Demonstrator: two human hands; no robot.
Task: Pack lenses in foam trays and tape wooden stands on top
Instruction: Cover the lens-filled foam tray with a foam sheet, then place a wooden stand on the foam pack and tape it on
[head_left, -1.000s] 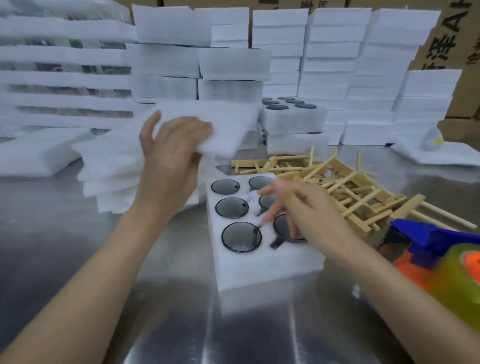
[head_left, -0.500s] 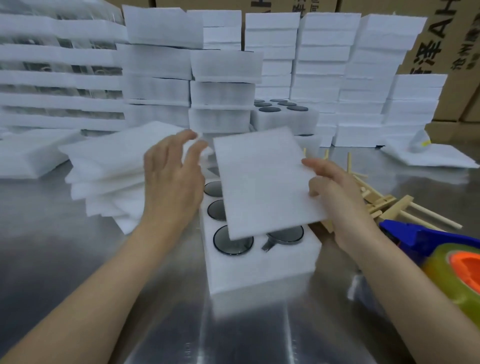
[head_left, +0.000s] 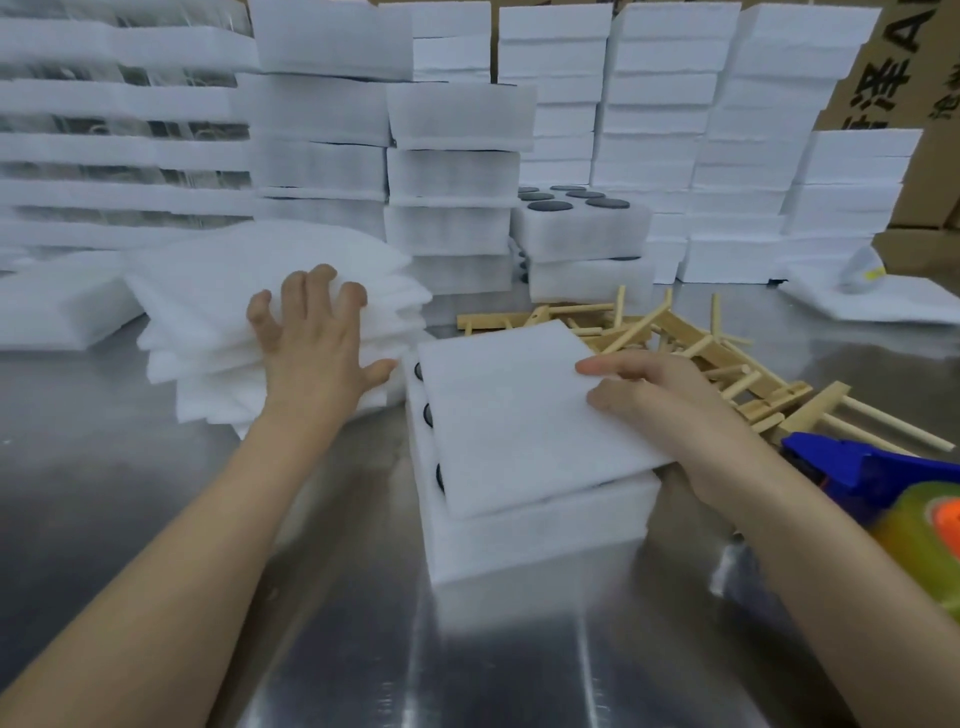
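Observation:
A white foam tray (head_left: 540, 525) stands on the steel table in front of me. A thin foam sheet (head_left: 519, 410) lies on top of it, shifted right, so only slivers of the dark lenses (head_left: 427, 414) show along the tray's left edge. My right hand (head_left: 660, 410) holds the sheet's right edge, fingers lying on top of it. My left hand (head_left: 317, 338) hovers with spread fingers over the loose pile of foam sheets (head_left: 270, 296) to the left. Behind the tray to the right lies a heap of wooden stands (head_left: 691, 358).
A blue and orange tape dispenser (head_left: 893, 488) with a yellowish roll sits at the right edge. Tall stacks of foam trays (head_left: 654, 124) fill the back, one of them (head_left: 582, 223) showing lenses. Cardboard boxes (head_left: 893, 67) stand at the far right.
The foam sheet went from my left hand to my right and was lowered flat onto the tray, covering the lenses. My left hand let go and moved back over the sheet pile.

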